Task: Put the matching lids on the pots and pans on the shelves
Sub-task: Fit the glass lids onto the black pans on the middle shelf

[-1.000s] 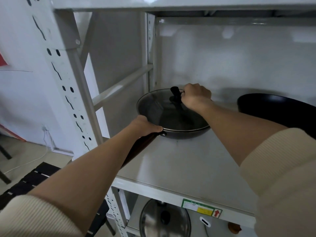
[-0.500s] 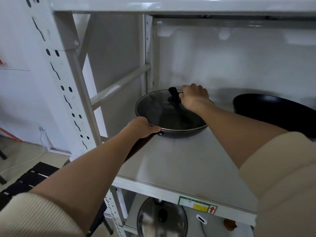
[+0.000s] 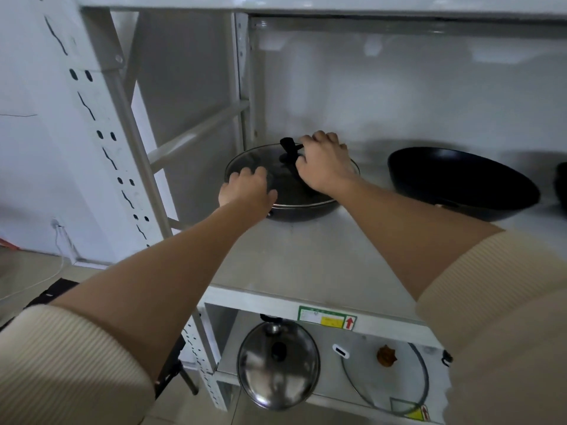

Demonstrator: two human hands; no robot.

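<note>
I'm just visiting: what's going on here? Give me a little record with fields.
Setting: white metal shelf
Covered pan: black pan wearing glass lid
Right hand: at the lid's black knob
Left hand: resting on the lid's near-left edge
Uncovered: black wok, right
Below: steel lid, glass lid with brown knob

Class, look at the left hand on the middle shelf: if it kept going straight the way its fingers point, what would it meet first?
The left hand points toward the back, over the glass lid. It would probably meet the lid's black knob first, though depth is hard to judge.
</note>
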